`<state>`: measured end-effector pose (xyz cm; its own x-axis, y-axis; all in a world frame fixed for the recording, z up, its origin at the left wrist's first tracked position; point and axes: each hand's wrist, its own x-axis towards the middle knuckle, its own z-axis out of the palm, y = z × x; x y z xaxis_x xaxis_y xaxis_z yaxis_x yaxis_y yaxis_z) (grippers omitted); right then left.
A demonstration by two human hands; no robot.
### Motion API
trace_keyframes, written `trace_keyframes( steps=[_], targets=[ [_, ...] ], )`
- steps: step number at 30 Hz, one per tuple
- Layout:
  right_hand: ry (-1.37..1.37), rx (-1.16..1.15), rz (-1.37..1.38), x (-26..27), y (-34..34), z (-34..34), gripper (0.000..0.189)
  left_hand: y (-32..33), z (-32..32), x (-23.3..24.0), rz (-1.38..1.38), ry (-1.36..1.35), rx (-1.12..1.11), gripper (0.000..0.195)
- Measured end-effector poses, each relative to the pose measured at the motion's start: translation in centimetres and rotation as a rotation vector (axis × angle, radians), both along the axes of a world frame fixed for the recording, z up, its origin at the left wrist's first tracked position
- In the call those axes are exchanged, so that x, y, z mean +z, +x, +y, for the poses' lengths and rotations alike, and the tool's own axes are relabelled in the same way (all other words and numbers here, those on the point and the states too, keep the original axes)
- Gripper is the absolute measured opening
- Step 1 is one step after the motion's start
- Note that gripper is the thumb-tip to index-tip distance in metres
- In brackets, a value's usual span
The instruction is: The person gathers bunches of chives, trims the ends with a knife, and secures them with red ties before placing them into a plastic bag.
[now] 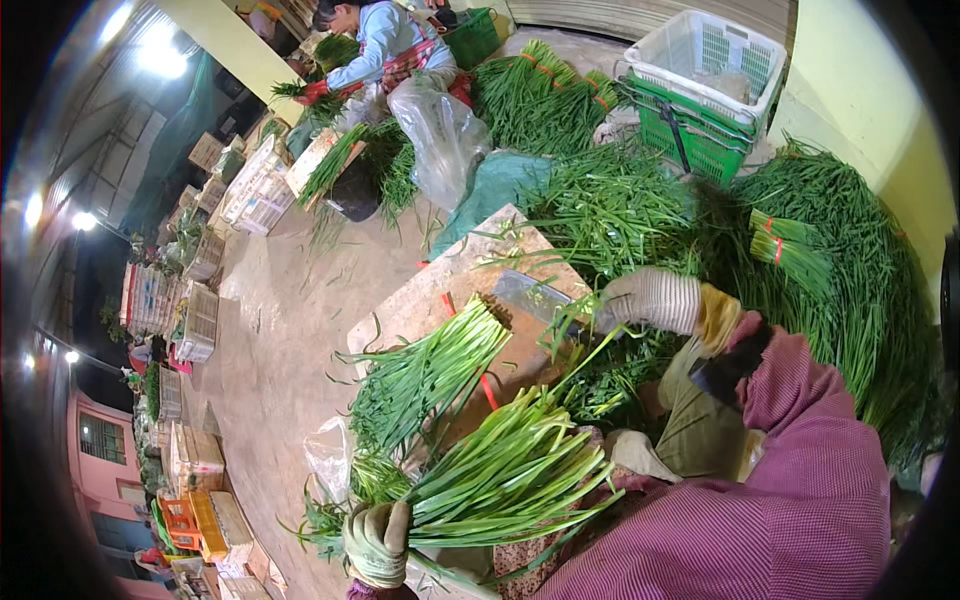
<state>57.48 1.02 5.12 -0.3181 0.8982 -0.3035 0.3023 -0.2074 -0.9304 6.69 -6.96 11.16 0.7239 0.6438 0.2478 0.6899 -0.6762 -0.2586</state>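
My left hand (377, 544), in a pale work glove, grips a thick bunch of garlic chives (502, 480) by its leafy part; the pale stalk ends fan out to the right. Some loose chive leaves (571, 319) trail from the fingers of my right hand (637, 301), also gloved, beside a wooden board (420, 300). On that board lies a cleaver (532, 294), its dark handle partly hidden near my right hand. Another chive bunch (442, 360) rests there with its cut ends toward the blade. Red ties (488, 391) lie by the bunches.
Loose chives (607, 210) are heaped behind the board, with tied bunches (784, 240) piled at right. A white crate (709, 56) sits on green crates (690, 131). Another person (390, 52) handles greens at the back. Boxes (199, 322) line the floor at left.
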Motion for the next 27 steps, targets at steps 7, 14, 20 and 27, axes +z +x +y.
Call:
trace_keyframes(
  steps=[7,14,20,27],
  targets=[
    [0.276,-0.114,-0.508,-5.3,-2.0,-0.2,0.043,0.5,0.0,0.5,0.014,0.008,-0.064,0.044],
    [0.683,0.326,-0.152,-4.1,-7.3,-2.0,0.018,1.8,0.6,0.5,0.015,0.016,-0.043,0.042],
    [0.534,-0.12,-1.09,-1.0,-3.5,1.0,0.025,1.5,0.5,-0.2,-0.069,-0.152,0.037,0.055],
    [0.349,0.05,-0.038,-5.7,-2.4,1.2,0.057,0.7,0.8,-1.6,-0.192,-0.215,0.028,0.064]
  ],
)
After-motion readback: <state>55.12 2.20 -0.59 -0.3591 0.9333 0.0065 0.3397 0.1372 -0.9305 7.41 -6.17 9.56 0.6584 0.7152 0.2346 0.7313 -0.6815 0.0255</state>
